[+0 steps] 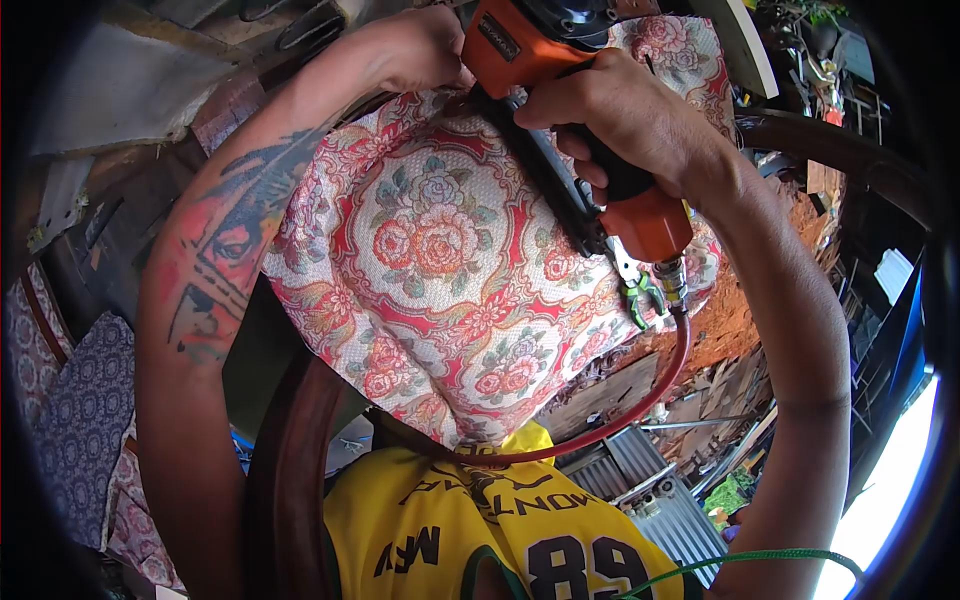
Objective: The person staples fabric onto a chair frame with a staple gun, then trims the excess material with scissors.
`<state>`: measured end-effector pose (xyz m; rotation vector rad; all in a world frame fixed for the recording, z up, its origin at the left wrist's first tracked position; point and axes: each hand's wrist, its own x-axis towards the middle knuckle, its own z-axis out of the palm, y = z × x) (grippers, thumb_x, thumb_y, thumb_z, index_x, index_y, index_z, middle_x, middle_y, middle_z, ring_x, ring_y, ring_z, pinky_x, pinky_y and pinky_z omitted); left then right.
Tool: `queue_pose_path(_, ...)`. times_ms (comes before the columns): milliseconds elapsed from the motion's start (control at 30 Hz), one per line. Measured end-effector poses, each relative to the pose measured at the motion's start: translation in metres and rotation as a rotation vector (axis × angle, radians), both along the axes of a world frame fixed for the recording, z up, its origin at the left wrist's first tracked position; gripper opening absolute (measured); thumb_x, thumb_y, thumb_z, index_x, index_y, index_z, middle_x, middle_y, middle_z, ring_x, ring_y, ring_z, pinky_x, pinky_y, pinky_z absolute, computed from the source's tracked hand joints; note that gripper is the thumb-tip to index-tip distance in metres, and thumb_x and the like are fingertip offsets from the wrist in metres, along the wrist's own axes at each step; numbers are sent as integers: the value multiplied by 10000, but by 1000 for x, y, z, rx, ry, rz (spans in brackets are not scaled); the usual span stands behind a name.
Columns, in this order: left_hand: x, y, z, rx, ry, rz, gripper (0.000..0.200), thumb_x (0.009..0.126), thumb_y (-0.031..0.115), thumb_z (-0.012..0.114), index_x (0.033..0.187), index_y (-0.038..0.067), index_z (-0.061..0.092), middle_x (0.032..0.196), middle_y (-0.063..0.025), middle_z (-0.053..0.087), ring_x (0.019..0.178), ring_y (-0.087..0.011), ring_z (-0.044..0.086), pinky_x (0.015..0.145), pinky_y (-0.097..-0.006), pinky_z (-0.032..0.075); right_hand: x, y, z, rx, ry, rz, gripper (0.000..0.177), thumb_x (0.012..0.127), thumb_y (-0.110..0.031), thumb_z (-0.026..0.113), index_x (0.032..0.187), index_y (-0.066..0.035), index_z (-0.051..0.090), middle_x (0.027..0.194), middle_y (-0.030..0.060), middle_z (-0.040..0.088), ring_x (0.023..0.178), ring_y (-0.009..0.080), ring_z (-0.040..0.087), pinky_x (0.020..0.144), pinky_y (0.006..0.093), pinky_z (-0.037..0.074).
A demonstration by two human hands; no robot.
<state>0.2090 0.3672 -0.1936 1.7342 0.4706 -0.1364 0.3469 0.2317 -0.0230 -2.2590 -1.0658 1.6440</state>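
An orange and black air stapler (640, 222) lies over floral red and cream fabric (430, 230), its nose end near the top of the fabric. My right hand (620, 125) is wrapped round its black handle. A red hose (640, 410) runs from the tool's base across my yellow shirt. My left hand (430, 50) is at the fabric's top edge, beside the tool's head; its fingers are bent and mostly hidden. Green-handled pliers (637, 285) rest on the fabric beside the stapler.
A dark curved wooden frame (300, 450) stands at the lower left, with another curved wooden piece (840, 150) at the upper right. Blue patterned fabric (85, 430) hangs at the far left. A green cord (760, 556) crosses the lower right.
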Motion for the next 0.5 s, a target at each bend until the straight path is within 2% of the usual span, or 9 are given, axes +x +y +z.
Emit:
queue_pose_path(167,2,1,-2,13,105,22,179,946,102,711,1059,-33,740,916,-52,727,870,-122,645,808,-321,523,14,3,15,18,85,-75,258,852,-255,689,910,-5,672,655,21,584,508,131,583,474,324,538)
queue_pose_path(200,5,2,-6,56,150,31,183,957,120,701,1044,-37,740,884,-41,711,837,-118,624,783,-321,512,20,0,21,21,62,-129,242,878,-272,700,944,-41,674,643,-6,553,494,102,544,467,295,487)
queue_pose_path(233,8,1,-4,136,243,56,211,980,154,682,1012,-45,741,821,-19,679,770,-110,582,733,-322,491,25,-4,28,25,39,-180,227,904,-290,711,978,-78,676,631,-32,521,480,73,505,461,265,437)
queue_pose_path(267,11,-1,-1,115,271,53,311,1037,256,617,980,-37,707,719,-4,573,673,-117,467,651,-350,434,29,-8,37,64,6,-200,243,917,-303,709,1006,-78,689,631,-37,505,478,68,485,458,264,416)
queue_pose_path(300,13,-2,-4,115,273,54,311,1037,256,617,980,-37,707,719,-4,573,673,-117,467,651,-350,434,34,-10,48,69,-26,-222,288,922,-294,703,1084,-57,713,621,-40,484,469,65,475,456,260,407)
queue_pose_path(367,18,-7,-10,228,86,71,373,1068,313,566,939,-26,658,657,-19,501,639,-125,419,622,-382,415,55,-21,56,102,-33,-270,356,915,-282,700,1167,-31,720,613,-41,473,453,67,468,438,256,410)
queue_pose_path(400,20,-9,3,213,152,64,429,1084,375,533,933,-15,626,651,-41,469,654,-134,432,647,-397,427,63,-24,63,91,-69,-259,381,910,-277,699,1191,-20,716,611,-42,472,444,69,465,428,256,415)
queue_pose_path(433,20,-8,2,215,150,62,429,1084,375,533,933,-15,626,651,-41,469,654,-134,432,647,-397,427,71,-26,70,79,-105,-248,407,905,-272,698,1215,-9,713,609,-43,471,436,72,461,418,255,420)
queue_pose_path(500,22,-4,-2,322,108,13,455,1083,400,534,936,-16,645,665,-70,530,645,-162,467,653,-415,436,84,-29,83,69,-179,-165,354,873,-278,705,1134,-39,720,605,-41,476,434,70,471,417,262,433)
